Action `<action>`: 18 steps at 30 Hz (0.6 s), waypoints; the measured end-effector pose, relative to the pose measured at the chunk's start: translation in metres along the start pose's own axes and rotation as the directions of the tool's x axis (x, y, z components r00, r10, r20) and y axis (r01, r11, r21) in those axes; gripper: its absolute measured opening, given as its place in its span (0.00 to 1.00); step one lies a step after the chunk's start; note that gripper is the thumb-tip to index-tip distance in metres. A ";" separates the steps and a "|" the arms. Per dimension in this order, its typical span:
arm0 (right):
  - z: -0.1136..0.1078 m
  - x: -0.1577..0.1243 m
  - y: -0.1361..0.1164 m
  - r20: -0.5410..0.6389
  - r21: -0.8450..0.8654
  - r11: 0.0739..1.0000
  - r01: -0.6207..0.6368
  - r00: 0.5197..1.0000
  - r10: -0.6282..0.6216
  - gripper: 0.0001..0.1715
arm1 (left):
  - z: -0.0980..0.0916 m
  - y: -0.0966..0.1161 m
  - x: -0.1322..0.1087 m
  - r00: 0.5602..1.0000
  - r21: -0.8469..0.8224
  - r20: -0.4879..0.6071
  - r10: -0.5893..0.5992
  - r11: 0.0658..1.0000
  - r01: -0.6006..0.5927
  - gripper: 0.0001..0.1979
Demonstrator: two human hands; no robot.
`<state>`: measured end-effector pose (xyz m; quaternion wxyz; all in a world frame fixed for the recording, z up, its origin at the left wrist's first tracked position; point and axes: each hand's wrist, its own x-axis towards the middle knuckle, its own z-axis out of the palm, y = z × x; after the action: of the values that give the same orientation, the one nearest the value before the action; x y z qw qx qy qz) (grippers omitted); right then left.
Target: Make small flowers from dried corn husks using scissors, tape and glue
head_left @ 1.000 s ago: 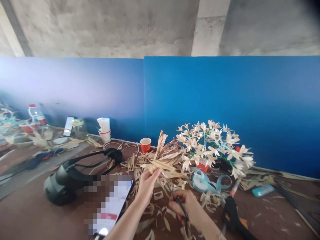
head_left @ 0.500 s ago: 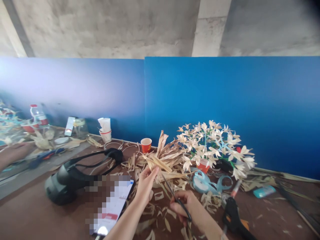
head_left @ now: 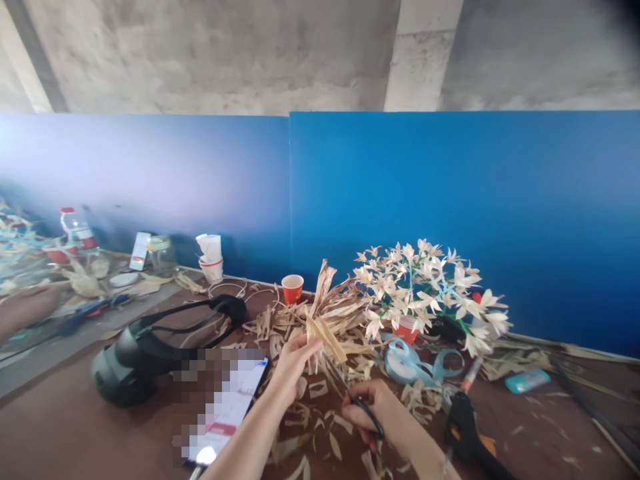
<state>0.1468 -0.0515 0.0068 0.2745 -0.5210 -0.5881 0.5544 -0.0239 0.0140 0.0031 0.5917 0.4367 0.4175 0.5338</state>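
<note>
In the head view, the left hand [head_left: 294, 363] pinches a pale strip of dried husk [head_left: 331, 339] between thumb and fingertips, the strip standing up and slanting over to the right of the fingers. The right hand [head_left: 373, 405], nearer the wearer and to the right, is curled around the black handles of a pair of scissors [head_left: 369, 417]. The blades point away from this hand, up and left toward the left fingertips; whether they touch the strip is too small to tell.

Just beyond the left hand lies a heap of dried husks [head_left: 345, 303], with a red paper cup [head_left: 292, 291] behind it. Loose scraps [head_left: 335, 448] litter the brown tabletop [head_left: 65, 433] below and between the hands. To the left of the left forearm lies a phone [head_left: 235, 407] with a lit screen, and farther left a black headset [head_left: 120, 373].

Beyond the right hand, a bunch of pale flowers [head_left: 423, 283] rises above another red cup [head_left: 406, 330], with a roll of light blue ribbon [head_left: 400, 363] before it. A black glue gun [head_left: 463, 420] lies right of the right hand. Well left of both hands, another person's hand [head_left: 45, 300] reaches in.
</note>
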 end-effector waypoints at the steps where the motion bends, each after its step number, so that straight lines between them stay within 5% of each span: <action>1: -0.001 0.001 0.001 0.009 -0.005 1.000 -0.005 1.000 0.005 0.12 | 0.000 0.001 0.000 1.000 0.000 0.004 -0.006 1.000 0.006 0.14; 18: -0.004 -0.005 -0.004 0.013 -0.041 0.999 -0.008 1.000 0.008 0.10 | -0.001 0.001 -0.002 0.990 -0.048 0.011 -0.137 0.989 0.138 0.09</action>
<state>0.1510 -0.0542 0.0127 0.2577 -0.5252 -0.5992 0.5466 -0.0253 0.0117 0.0035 0.6392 0.3944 0.4310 0.5001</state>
